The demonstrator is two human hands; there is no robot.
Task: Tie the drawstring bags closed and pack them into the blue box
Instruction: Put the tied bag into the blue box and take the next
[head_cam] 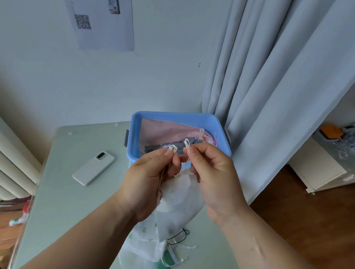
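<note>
1. Far left on the table lay a phone, face down, well apart from the work & not part of the job.
2. My left hand was up over the table, thumb & forefinger pressed together on one loop of the white cord.
3. Between both hands hung the white bag, neck bunched up just under my fingers; it wasn't knotted yet, as far as I could judge.
4. My right hand pinched the other cord loop, close beside the left one, so prob. mid-bow.
5. Under the white bag, approx. 2–3 more bags lay in a heap on the table, cords loose, so those were left to tie.
6. Behind my hands sat the blue box w/ a pink bag & a grey bag already inside, cords at the right end.
7. So I judged it roughly half done: 2 packed, 1 in hand, the rest waiting.
</note>
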